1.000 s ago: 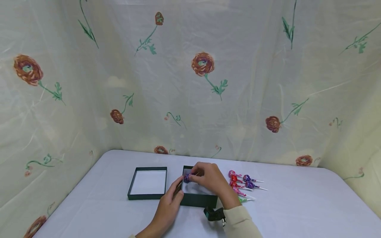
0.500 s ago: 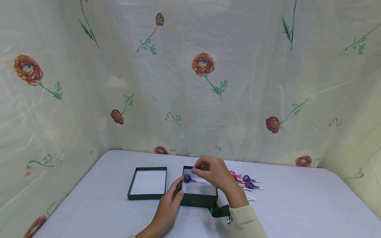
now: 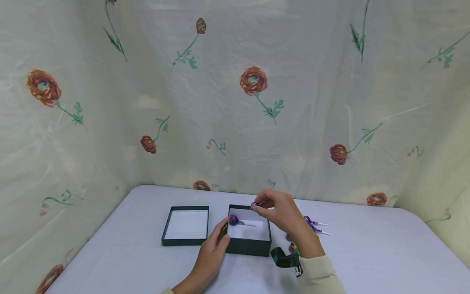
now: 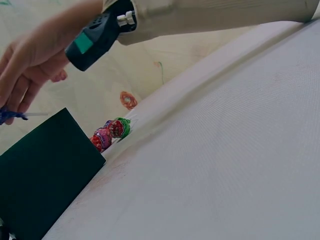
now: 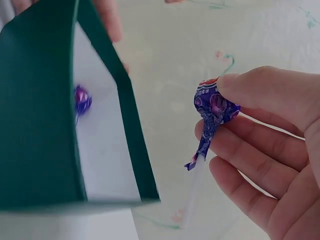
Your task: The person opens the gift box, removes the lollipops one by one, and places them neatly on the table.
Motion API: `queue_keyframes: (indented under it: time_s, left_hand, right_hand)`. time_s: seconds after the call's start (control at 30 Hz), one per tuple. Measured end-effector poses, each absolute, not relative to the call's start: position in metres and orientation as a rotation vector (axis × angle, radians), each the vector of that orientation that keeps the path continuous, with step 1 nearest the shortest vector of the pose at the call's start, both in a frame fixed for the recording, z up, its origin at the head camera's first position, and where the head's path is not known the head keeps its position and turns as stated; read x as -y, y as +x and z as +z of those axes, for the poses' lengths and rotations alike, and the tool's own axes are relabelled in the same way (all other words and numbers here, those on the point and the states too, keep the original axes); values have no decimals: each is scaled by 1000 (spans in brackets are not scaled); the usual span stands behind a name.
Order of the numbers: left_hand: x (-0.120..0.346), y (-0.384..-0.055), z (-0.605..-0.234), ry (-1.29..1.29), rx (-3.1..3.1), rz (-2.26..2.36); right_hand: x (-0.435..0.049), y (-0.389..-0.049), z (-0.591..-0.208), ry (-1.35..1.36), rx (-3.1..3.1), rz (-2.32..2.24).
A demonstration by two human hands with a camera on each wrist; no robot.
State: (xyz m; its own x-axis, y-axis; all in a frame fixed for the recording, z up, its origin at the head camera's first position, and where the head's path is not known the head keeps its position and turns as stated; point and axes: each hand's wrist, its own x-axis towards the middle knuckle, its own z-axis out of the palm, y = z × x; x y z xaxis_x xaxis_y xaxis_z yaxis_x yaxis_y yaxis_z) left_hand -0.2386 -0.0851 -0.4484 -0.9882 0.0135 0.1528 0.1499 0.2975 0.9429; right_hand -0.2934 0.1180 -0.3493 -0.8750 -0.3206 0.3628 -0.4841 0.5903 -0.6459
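Note:
Between the thumb and fingers of my right hand [image 3: 284, 212] is a lollipop in a purple wrapper [image 5: 210, 105], its pale stick pointing down in the right wrist view. This hand hovers by the back right corner of a dark green box [image 3: 247, 247] with a white inside. A second purple lollipop [image 3: 233, 220] lies in the box near the left wall, stick to the right. My left hand [image 3: 210, 257] grips the box at its left side, thumb near the front corner.
A shallow dark green lid [image 3: 185, 242], white inside, lies left of the box. Several more lollipops lie on the table right of the box, partly behind the right arm: purple ones [image 3: 313, 223], and red, pink and green ones [image 4: 107, 134]. A patterned curtain [image 3: 235, 163] surrounds the table.
A second ago my right hand held a purple lollipop low inside the box. One now lies there, released, while the hand has risen and moved right with another. The left hand stays on the box.

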Motion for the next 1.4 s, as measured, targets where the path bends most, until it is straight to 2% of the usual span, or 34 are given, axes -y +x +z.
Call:
queue_keyframes:
  time_s: [0.73,1.4]
  left_hand:
    - [84,-239,-446,-164,2436,-1778]
    - [83,-239,-445,-142,2443,-1791]
  right_hand:
    - [-173,-278,-337,669,2681,935]
    - [-203,-274,-346,602,2765,868]
